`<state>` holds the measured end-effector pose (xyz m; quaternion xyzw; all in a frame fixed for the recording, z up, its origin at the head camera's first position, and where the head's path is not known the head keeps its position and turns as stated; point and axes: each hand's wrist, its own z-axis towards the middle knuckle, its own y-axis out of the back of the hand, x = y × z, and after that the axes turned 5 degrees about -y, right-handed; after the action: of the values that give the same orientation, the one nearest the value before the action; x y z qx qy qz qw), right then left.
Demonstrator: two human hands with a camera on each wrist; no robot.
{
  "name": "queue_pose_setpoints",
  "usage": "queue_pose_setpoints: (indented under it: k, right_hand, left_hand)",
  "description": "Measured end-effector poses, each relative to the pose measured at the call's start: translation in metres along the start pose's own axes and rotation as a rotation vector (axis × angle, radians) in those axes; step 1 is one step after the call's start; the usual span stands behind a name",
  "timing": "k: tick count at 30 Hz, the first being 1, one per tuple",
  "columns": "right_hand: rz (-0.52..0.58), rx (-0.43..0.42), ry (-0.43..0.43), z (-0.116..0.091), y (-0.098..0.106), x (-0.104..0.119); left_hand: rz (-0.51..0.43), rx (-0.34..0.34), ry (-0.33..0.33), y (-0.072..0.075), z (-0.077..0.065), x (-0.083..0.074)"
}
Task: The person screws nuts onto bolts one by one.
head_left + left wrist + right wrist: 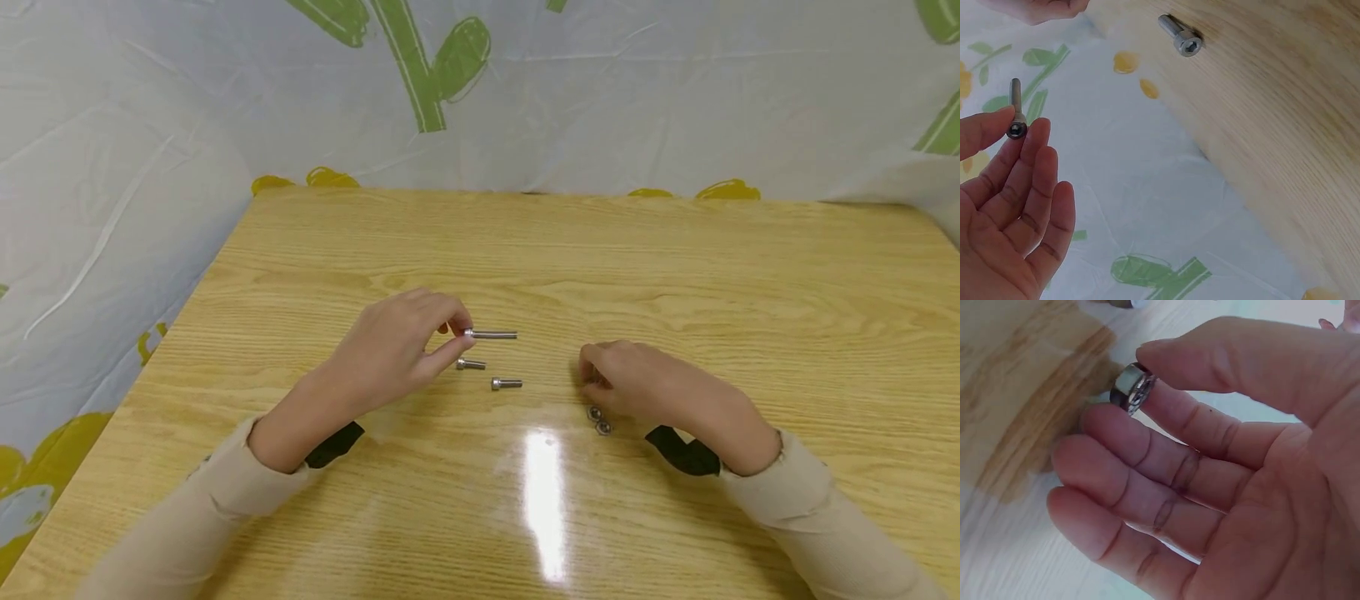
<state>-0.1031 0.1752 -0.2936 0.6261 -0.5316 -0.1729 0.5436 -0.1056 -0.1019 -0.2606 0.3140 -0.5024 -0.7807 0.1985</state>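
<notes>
My left hand (pixel 397 346) pinches a long socket-head bolt (pixel 495 335) by its head, the shank pointing right. In the left wrist view the bolt (pixel 1016 106) sits between thumb and fingertips, its hex socket facing the camera. Two shorter bolts (pixel 507 384) (pixel 472 365) lie on the table just below that hand. Over to the right, my right hand (pixel 660 383) is held low over the tabletop. A metal nut (pixel 1130 387) is pinched between its thumb and fingers in the right wrist view. Two more nuts (pixel 598 421) lie close together below the right hand.
The wood-grain table (pixel 525 250) spreads under both hands, with a bright light reflection (pixel 545 508) near the front. A white sheet with green and yellow prints (pixel 600 108) hangs behind the back edge and along the left side.
</notes>
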Motion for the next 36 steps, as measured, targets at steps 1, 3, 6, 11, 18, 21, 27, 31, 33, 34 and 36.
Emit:
queue_pose_setpoints:
  k: [1,3,6,11,18,21,27,31,33,34,36]
  right_hand:
    - [0.002,-0.013,0.007,-0.001,0.0,0.0]
    - [0.004,-0.055,0.026,-0.003,0.002,-0.001]
    - [0.006,-0.134,0.048,-0.006,0.004,-0.002]
    - [0.055,-0.254,0.037,-0.009,0.014,0.0]
    - [0.159,-0.464,-0.014,-0.015,0.028,0.008]
    - [0.22,-0.601,-0.003,-0.019,0.031,0.01]
    - [0.421,-0.679,0.015,-0.023,0.037,0.018]
    - [0.561,-0.671,0.017,-0.022,0.038,0.026]
    - [0.649,-0.659,0.022,-0.021,0.037,0.031]
    - [0.694,-0.654,0.03,-0.02,0.036,0.033]
    - [0.773,-0.641,0.049,-0.018,0.033,0.036]
  left_hand:
    - [-0.003,-0.001,0.001,0.0,0.001,0.0]
    - [-0.009,-0.002,0.005,0.0,0.002,-0.001]
    - [-0.025,0.003,0.013,0.0,0.006,-0.003]
    - [-0.052,0.006,0.024,0.001,0.012,-0.008]
    - [-0.113,0.005,0.043,0.001,0.024,-0.014]
    - [-0.136,0.003,0.045,0.002,0.031,-0.017]
    - [-0.189,-0.019,0.062,0.002,0.04,-0.021]
    - [-0.225,-0.029,0.088,0.004,0.043,-0.021]
    - [-0.245,-0.033,0.104,0.006,0.042,-0.021]
    - [-0.258,-0.035,0.111,0.007,0.042,-0.022]
    - [-0.274,-0.041,0.113,0.007,0.041,-0.022]
